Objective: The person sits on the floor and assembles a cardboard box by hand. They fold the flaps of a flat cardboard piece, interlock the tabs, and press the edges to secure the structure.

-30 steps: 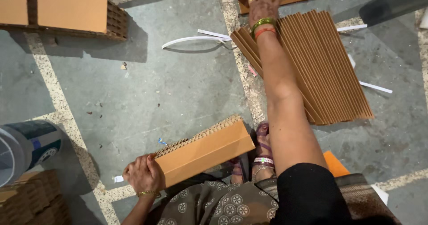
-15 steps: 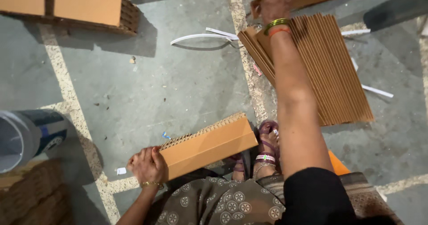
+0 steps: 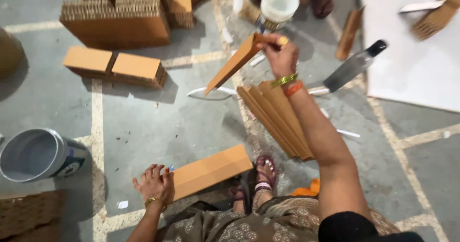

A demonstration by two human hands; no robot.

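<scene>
Head view, upper centre of the frame: we are lifting a corrugated cardboard strip (image 3: 233, 63) in our right hand (image 3: 280, 55), fingers closed on its upper-right end, its long axis slanting down toward the lower left. Just beneath it the fanned strip stack (image 3: 278, 119) is lying on the floor. Lower centre: our left hand (image 3: 154, 183) is resting flat, fingers spread, on the left end of a cardboard block (image 3: 211, 170). Bare concrete floor (image 3: 182, 127) is lying open between them. A metal bucket (image 3: 36, 155) is standing at lower left.
</scene>
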